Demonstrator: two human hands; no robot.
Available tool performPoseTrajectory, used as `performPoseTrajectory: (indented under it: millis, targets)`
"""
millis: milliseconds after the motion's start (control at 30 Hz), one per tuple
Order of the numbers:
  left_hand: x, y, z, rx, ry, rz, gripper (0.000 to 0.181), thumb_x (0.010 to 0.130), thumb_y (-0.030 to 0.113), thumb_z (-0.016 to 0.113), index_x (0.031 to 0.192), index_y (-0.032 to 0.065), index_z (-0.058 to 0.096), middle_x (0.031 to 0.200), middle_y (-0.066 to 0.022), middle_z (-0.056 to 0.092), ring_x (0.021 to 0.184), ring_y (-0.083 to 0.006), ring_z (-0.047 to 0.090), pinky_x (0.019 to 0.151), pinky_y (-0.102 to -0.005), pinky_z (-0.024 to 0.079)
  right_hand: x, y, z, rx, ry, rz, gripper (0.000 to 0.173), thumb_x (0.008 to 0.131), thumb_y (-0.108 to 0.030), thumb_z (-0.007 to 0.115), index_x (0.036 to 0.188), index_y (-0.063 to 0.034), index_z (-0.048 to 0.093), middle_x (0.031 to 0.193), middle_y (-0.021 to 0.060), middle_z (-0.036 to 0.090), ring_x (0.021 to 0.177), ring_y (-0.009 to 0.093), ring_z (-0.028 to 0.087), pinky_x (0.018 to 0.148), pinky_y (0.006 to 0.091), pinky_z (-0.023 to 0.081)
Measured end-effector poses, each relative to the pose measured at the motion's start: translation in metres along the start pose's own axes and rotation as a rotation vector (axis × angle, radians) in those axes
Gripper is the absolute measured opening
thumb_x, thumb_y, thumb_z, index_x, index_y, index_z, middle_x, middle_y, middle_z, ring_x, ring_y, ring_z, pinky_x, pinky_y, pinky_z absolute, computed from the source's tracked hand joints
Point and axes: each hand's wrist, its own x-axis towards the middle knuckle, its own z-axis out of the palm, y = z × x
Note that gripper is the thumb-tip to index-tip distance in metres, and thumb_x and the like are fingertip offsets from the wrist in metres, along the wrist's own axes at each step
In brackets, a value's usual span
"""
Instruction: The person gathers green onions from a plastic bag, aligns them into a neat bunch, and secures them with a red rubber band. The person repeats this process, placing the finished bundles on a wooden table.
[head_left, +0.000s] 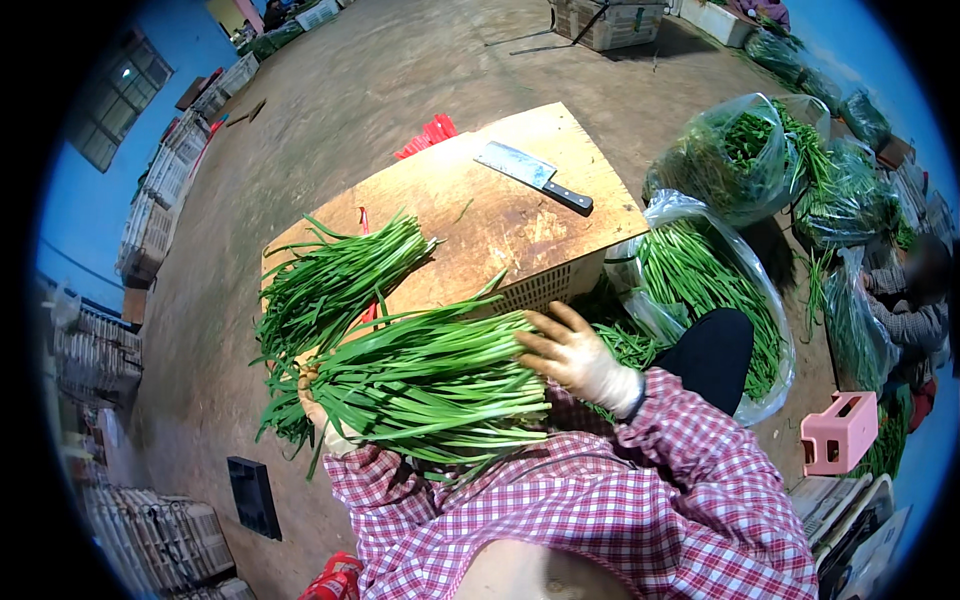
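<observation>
A large bundle of green garlic chives (435, 382) lies across my lap and the near edge of a wooden board (465, 202). My left hand (322, 409), in a soiled glove, holds the bundle around its leafy end, with the fingers partly hidden by leaves. At the pale cut ends is my gloved right hand (574, 360), fingers spread, its tips at or very near the stems. A second bunch of chives (345, 277) rests on the board's left part, a red strip under it. Towards the board's far side lies a cleaver (532, 176) with a black handle.
Plastic bags of greens (705, 292) stand right of the board, which sits on a plastic crate (551, 285). Red strips (427, 136) show behind it. A pink stool (838, 433) is at the right, near a seated person (911, 315). A black tray (253, 496) lies on the floor.
</observation>
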Motion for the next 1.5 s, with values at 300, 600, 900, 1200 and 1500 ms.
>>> performPoseTrajectory:
  millis: [300, 600, 900, 1200, 1500]
  targets:
    - [0.0, 0.002, 0.02, 0.06, -0.05, -0.177, 0.024, 0.095, 0.028, 0.051, 0.107, 0.0125, 0.066, 0.118, -0.0095, 0.066, 0.111, -0.0292, 0.061, 0.099, -0.0514, 0.05, -0.041, 0.019, -0.038, 0.092, -0.195, 0.487, 0.05, 0.077, -0.022, 0.074, 0.123, -0.0084, 0.06, 0.124, 0.0137, 0.063, 0.118, 0.028, 0.058, 0.103, 0.0447, 0.042]
    - [-0.002, -0.012, 0.038, 0.061, 0.072, -0.041, 0.029, 0.091, 0.031, 0.054, 0.109, 0.01, 0.065, 0.116, -0.0115, 0.066, 0.108, -0.0289, 0.062, 0.095, -0.0491, 0.052, 0.028, -0.035, 0.016, -0.044, -0.176, -0.124, 0.054, 0.083, -0.022, 0.056, 0.136, -0.0156, 0.049, 0.153, 0.0084, 0.036, 0.144, 0.029, 0.028, 0.118, 0.0526, 0.021]
    - [0.0, 0.001, 0.008, -0.02, -0.135, -0.099, 0.039, 0.096, 0.032, 0.05, 0.121, 0.0052, 0.061, 0.12, -0.0152, 0.064, 0.107, -0.0325, 0.063, 0.096, -0.0498, 0.051, 0.04, -0.029, -0.001, 0.206, 0.132, -0.057, 0.031, 0.079, -0.018, 0.065, 0.109, -0.0126, 0.064, 0.123, 0.0063, 0.06, 0.128, 0.028, 0.049, 0.109, 0.0526, 0.035]
    - [0.002, -0.01, 0.025, -0.027, 0.178, -0.002, 0.018, 0.091, 0.022, 0.055, 0.089, 0.0115, 0.069, 0.094, -0.003, 0.071, 0.091, -0.0232, 0.067, 0.087, -0.0454, 0.055, 0.001, 0.007, 0.006, 0.108, -0.048, 0.037, 0.008, 0.077, -0.017, 0.064, 0.083, -0.012, 0.063, 0.087, 0.0034, 0.064, 0.104, 0.023, 0.062, 0.108, 0.0495, 0.038]
    - [-0.004, -0.02, 0.065, 0.027, 0.088, 0.034, 0.013, 0.089, 0.02, 0.056, 0.085, 0.0106, 0.065, 0.093, -0.0041, 0.069, 0.093, -0.0247, 0.065, 0.093, -0.0452, 0.052, 0.014, -0.043, -0.066, 0.026, 0.008, 0.028, 0.044, 0.08, -0.023, 0.072, 0.123, -0.022, 0.063, 0.137, 0.0049, 0.054, 0.132, 0.024, 0.045, 0.111, 0.0483, 0.034]
